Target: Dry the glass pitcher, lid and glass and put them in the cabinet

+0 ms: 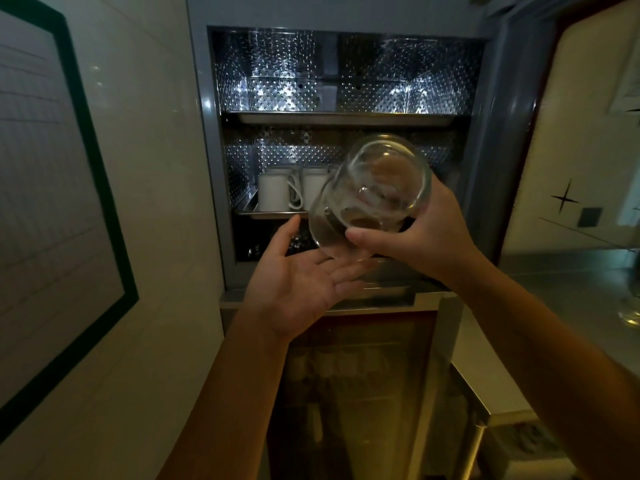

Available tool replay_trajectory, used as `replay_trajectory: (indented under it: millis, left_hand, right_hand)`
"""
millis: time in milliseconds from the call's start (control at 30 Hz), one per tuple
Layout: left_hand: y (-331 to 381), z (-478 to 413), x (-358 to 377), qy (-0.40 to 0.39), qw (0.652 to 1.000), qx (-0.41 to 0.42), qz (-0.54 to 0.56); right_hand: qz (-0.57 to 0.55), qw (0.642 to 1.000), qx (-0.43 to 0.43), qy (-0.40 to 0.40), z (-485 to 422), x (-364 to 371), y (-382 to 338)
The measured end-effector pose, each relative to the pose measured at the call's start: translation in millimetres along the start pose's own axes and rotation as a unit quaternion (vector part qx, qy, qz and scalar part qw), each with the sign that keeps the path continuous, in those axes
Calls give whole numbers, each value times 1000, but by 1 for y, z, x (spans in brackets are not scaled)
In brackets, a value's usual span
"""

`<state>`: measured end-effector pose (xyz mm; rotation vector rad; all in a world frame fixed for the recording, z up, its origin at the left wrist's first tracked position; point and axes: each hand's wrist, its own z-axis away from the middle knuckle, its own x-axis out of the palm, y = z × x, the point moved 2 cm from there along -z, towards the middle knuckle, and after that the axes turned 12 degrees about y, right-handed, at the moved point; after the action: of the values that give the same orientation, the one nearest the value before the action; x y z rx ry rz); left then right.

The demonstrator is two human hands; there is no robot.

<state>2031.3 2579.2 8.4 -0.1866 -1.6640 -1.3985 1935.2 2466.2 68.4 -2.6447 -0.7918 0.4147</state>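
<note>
Dimpled steel cabinet (346, 81) ahead, white mugs (275, 192) on its lower shelf (263, 213), bench (571, 282) at right. My right hand (426, 237) grasps the tilted glass pitcher (377, 192); my left hand (304, 282) lies palm-up beneath, fingers released.

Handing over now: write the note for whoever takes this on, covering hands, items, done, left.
Right hand grips the pitcher, tilted, before the open cabinet.
Left hand open, palm up beneath it.
Mugs stand on the lower shelf. Some glassware sits at far right on the counter; lid not in view.
Done: none of the three seen shelved.
Left: shelve pitcher, then lid and glass.
</note>
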Motion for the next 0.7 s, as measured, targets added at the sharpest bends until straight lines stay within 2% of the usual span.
replay_trajectory:
  millis: [133,200,433,700]
  left_hand:
    - [-3,2,2,-20,999,-1,28]
    - [-3,3,1,-27,999,-8,40]
    - [-8,5,0,-4,1000,22,-17]
    - [-11,1,-4,-2,1000,13,10]
  right_hand:
    - [-102,986,128,-25,-1,4,2]
    - [-108,980,163,-35,-1,7,4]
    - [-93,964,242,-56,8,18,15]
    - [-150,937,304,-86,17,24,29]
